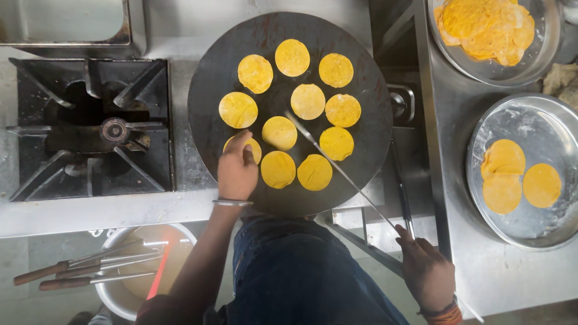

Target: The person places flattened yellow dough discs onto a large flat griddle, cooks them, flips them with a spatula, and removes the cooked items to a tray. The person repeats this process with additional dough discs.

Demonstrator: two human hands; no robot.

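Right over the stove from the head camera, and the left hand (236,171) is down on the round black griddle (208,96), fingers (239,139) bent together and pressing onto a yellow dough disc (254,147) at the near-left edge of the batch, partly covering it. Ten more yellow discs (307,101) lie spread flat across the griddle in a loose ring with a few in the middle, none overlapping. The right hand (426,272) sits low at the near right, fingers closed around the handle end of a long thin metal spatula (337,165), whose blade reaches diagonally up onto the griddle and ends between the central discs. On the steel worktop (451,150) to the right, a floured steel plate (530,222) holds three raw yellow discs, two of them overlapping, and behind it a steel bowl (542,57) is heaped with cooked, browned ones. To the left stands an unlit gas burner (114,129). Down near the person's left arm, a steel pot (117,298) carries several wooden-handled utensils (90,271) laid across its rim.
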